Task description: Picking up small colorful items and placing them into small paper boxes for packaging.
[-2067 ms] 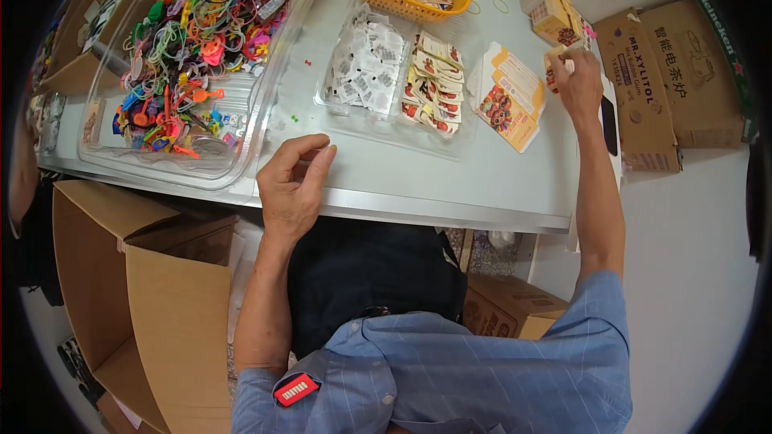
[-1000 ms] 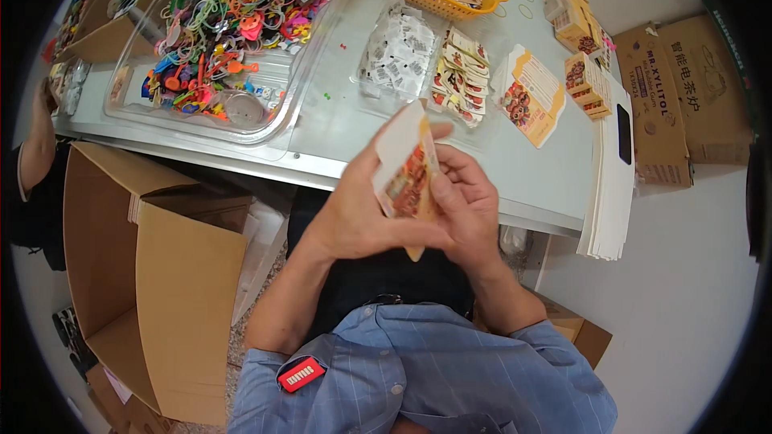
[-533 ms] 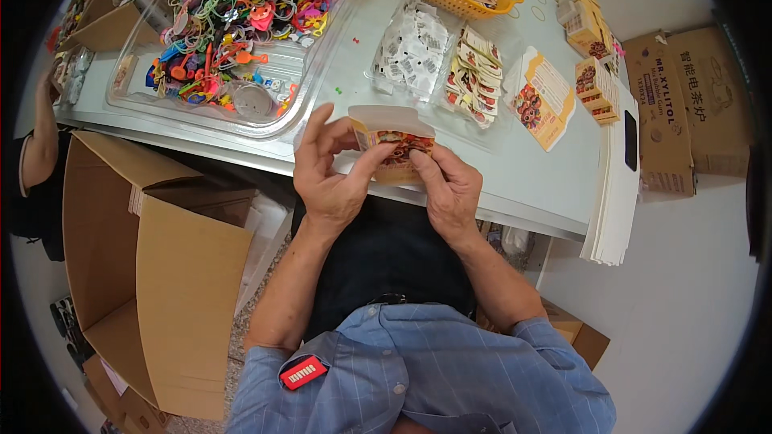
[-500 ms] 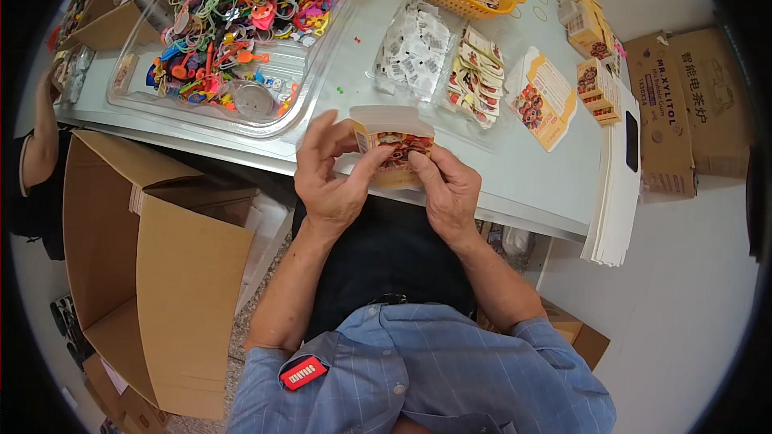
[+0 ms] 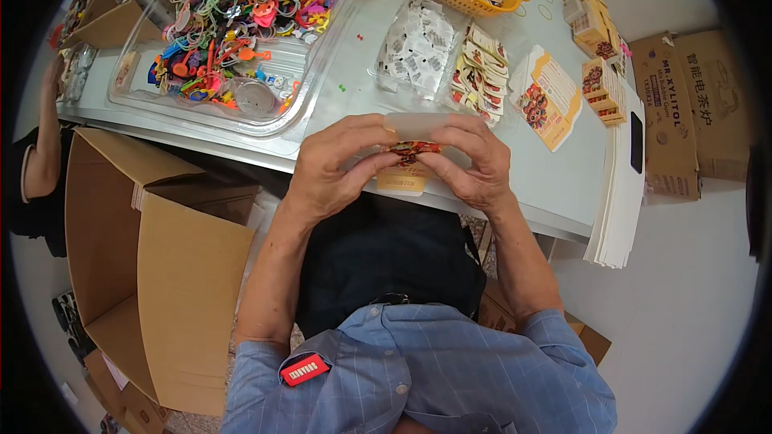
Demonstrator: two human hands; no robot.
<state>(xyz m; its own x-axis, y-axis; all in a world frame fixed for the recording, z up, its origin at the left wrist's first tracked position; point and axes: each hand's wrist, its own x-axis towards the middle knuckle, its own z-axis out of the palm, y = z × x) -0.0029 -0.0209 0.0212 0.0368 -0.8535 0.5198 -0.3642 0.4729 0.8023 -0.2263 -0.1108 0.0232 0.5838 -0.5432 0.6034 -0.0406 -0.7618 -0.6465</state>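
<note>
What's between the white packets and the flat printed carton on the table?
A pile of red-and-cream sachets. The head view shows it, with the white packets to its left and the flat printed carton to its right.

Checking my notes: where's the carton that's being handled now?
The carton is near the middle of the head view, pinched between the left hand and right hand at the near edge of the table, with white packets beyond it.

Lettering marks the held box [image 5: 400, 185], brown carton [image 5: 712, 96] and red tag [image 5: 304, 370].
</note>
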